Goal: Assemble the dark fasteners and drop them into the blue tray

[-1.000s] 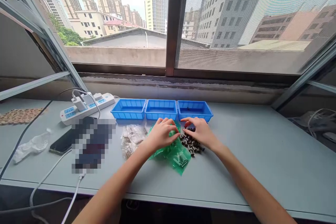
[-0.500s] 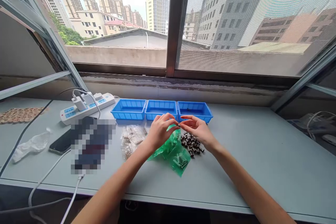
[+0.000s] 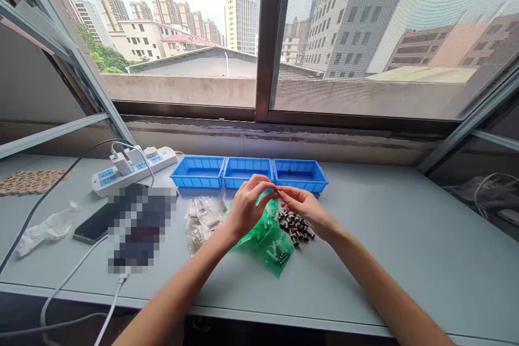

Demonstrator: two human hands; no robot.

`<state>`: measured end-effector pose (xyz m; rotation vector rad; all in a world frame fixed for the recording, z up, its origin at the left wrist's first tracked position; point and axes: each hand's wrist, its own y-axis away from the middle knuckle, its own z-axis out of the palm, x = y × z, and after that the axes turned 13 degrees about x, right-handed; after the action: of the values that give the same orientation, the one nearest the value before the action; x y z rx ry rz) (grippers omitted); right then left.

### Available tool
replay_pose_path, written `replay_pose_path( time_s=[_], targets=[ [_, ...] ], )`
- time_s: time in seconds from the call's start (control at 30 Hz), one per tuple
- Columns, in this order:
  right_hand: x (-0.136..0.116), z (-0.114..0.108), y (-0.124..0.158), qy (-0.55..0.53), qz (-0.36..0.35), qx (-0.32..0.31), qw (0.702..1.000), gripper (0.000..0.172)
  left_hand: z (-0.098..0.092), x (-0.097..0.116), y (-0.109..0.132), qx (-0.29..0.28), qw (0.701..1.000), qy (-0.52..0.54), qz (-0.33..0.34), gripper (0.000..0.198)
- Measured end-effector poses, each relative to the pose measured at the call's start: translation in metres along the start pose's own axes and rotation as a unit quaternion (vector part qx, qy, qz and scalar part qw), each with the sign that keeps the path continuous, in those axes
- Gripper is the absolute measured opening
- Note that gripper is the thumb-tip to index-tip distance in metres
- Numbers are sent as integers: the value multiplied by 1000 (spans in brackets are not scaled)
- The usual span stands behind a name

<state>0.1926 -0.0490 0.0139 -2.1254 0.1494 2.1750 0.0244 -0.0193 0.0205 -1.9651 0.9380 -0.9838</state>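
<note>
My left hand [image 3: 250, 206] and my right hand [image 3: 304, 206] meet fingertip to fingertip above the table, both closed in a pinch. Between them is a small dark metal piece [image 3: 277, 192], too small to name. Below my hands lie green plastic bags [image 3: 279, 251] with slim pale parts inside. A heap of dark metal cylindrical fittings [image 3: 298, 227] rests under my right hand. Left of the green bags, partly behind my left forearm, are clear plastic bags [image 3: 201, 216] of small parts.
Three joined blue trays [image 3: 248, 169] stand behind my hands; the right one holds a small dark piece. To the left are a power strip [image 3: 133, 170], a phone [image 3: 92, 225], cables, crumpled white plastic [image 3: 48, 231] and brown pieces [image 3: 30, 183]. A window is behind.
My right fingers have closed in more on the small piece and bunched together. My left hand stays nearly in place. The view has shifted slightly.
</note>
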Motion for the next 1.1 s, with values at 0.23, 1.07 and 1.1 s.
replay_pose_path(
  time_s=[0.23, 1.07, 1.1],
  targets=[
    [-4, 3, 2, -6, -26, 15, 1000, 43, 0, -1, 1, 17, 1000, -21, -6, 9],
    [9, -16, -17, 51, -63, 225, 971, 45, 1, -6, 4, -1, 992, -116, 38, 8],
    [10, -17, -17, 57, -65, 231, 969, 44, 1, -6, 3, -1, 992, -116, 38, 8]
  ],
)
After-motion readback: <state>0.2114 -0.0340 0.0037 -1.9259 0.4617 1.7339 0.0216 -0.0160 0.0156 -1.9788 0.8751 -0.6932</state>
